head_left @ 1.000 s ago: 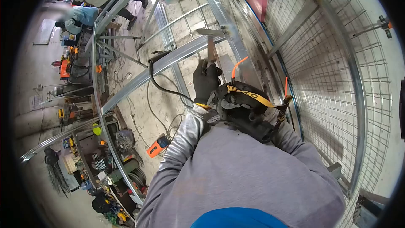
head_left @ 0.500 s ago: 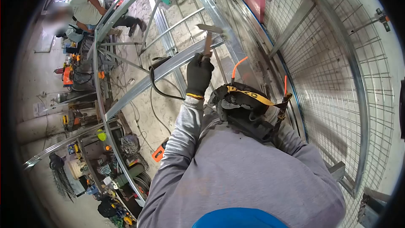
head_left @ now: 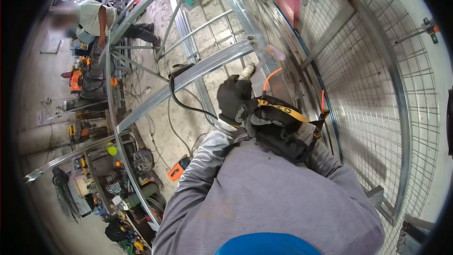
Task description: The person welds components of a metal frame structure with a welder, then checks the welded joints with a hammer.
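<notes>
My left hand (head_left: 233, 97), in a black glove, is closed around the handle of a chipping hammer (head_left: 247, 71). Its head is smeared by motion close over the galvanized steel frame (head_left: 212, 63), near a joint between two bars. Beside this hand, in front of my chest, is a black, scuffed welding mask (head_left: 278, 127) with a yellow lettered strap (head_left: 283, 108). My right forearm (head_left: 321, 153) runs to the mask, which hides my right hand, so I cannot tell its grip. A thin orange rod (head_left: 270, 79) stands up by the mask.
Wire mesh panel (head_left: 363, 99) with a curved tube stands at right. A black cable (head_left: 177, 97) hangs over the frame; an orange tool (head_left: 178, 169) lies on the floor. Tools crowd the left side (head_left: 113, 198). Another person (head_left: 96, 19) bends at far left.
My left hand has come nearer the mask, and the hammer has swung to the right, its head now blurred. The other person's arm has reached lower.
</notes>
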### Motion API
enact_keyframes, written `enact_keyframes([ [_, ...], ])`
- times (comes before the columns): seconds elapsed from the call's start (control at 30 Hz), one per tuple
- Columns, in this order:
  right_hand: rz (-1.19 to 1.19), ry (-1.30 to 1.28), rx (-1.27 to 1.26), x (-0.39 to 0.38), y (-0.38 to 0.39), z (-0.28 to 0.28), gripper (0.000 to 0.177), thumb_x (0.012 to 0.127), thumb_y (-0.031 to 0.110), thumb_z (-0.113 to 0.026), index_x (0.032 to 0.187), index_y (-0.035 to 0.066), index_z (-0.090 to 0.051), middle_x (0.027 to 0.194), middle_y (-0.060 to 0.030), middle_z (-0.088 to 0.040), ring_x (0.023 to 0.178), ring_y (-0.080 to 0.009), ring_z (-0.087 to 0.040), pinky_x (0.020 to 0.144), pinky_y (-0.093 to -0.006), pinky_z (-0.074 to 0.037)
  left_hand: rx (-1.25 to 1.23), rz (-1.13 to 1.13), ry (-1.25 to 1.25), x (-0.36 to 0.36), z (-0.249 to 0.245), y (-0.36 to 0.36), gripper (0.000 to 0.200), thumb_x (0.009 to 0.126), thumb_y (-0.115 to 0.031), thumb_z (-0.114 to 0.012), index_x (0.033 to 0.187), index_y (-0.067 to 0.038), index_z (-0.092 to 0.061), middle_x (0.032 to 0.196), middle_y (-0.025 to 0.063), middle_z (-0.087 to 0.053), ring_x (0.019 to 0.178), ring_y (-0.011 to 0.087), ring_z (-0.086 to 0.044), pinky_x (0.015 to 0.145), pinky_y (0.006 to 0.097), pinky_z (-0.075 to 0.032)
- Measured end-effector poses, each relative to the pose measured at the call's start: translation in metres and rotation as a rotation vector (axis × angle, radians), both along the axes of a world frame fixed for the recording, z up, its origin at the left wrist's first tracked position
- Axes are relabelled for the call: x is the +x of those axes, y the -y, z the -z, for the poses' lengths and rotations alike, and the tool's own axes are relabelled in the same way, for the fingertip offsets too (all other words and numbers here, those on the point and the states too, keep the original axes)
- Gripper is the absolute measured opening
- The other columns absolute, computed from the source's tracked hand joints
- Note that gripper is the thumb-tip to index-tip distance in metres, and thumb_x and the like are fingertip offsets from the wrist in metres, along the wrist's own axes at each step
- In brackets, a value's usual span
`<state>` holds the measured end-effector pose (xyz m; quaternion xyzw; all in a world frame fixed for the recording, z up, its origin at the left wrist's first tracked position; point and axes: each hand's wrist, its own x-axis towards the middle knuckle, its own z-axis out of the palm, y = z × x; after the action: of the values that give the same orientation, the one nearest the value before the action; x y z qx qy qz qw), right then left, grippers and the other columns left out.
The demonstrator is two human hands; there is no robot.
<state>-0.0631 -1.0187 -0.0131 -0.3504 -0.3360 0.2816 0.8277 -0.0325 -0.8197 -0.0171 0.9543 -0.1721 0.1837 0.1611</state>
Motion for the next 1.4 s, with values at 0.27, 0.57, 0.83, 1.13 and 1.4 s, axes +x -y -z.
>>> enact_keyframes([
  [0.27,-0.030,-0.088,-0.044,0.003,-0.006,-0.025,0.091,0.091,0.044,-0.078,0.155,-0.007,-0.036,0.152,-0.0211,-0.045,0.136,-0.0310,-0.047,0.115,-0.0431,-0.035,-0.048,0.117,-0.011,-0.011,-0.021,0.008,0.050,0.083,-0.026,-0.077,0.132,-0.019,-0.070,0.087,0.0126,-0.066,0.073,0.0334,-0.066,0.062,0.0449,-0.052],
  [0.57,-0.052,-0.192,-0.089,-0.042,0.031,-0.037,0.088,0.092,0.041,-0.078,0.154,-0.006,-0.037,0.148,-0.0205,-0.048,0.131,-0.0301,-0.051,0.112,-0.0416,-0.039,-0.093,-0.098,0.038,0.017,-0.012,-0.005,0.018,0.087,-0.029,-0.078,0.090,-0.011,-0.075,0.090,0.0176,-0.071,0.074,0.0385,-0.069,0.064,0.0478,-0.055],
  [0.83,-0.030,-0.292,-0.107,-0.038,0.033,-0.054,0.085,0.093,0.039,-0.078,0.154,-0.005,-0.038,0.145,-0.0200,-0.052,0.127,-0.0292,-0.055,0.110,-0.0404,-0.042,-0.325,-0.162,0.049,0.029,-0.022,0.008,0.036,0.094,-0.030,-0.072,0.128,-0.016,-0.073,0.090,0.0142,-0.074,0.079,0.0315,-0.073,0.069,0.0388,-0.057],
  [1.13,0.012,-0.428,-0.101,-0.049,0.033,-0.069,0.082,0.093,0.036,-0.078,0.153,-0.005,-0.039,0.141,-0.0195,-0.055,0.122,-0.0282,-0.059,0.107,-0.0389,-0.046,-1.402,-0.217,-0.539,0.035,-0.036,-0.027,0.035,0.107,-0.037,-0.056,0.120,-0.008,-0.068,0.063,-0.0039,-0.046,0.049,0.0093,-0.045,0.048,0.0270,-0.037],
  [1.4,0.001,-0.538,-0.118,-0.041,0.029,-0.086,0.080,0.094,0.034,-0.078,0.153,-0.004,-0.040,0.138,-0.0190,-0.059,0.118,-0.0273,-0.063,0.105,-0.0377,-0.049,-1.259,-0.234,-0.690,0.021,-0.072,-0.004,0.017,0.101,-0.024,-0.063,0.106,-0.007,-0.066,0.068,0.0000,-0.058,0.049,0.0097,-0.049,0.045,0.0262,-0.038],
])
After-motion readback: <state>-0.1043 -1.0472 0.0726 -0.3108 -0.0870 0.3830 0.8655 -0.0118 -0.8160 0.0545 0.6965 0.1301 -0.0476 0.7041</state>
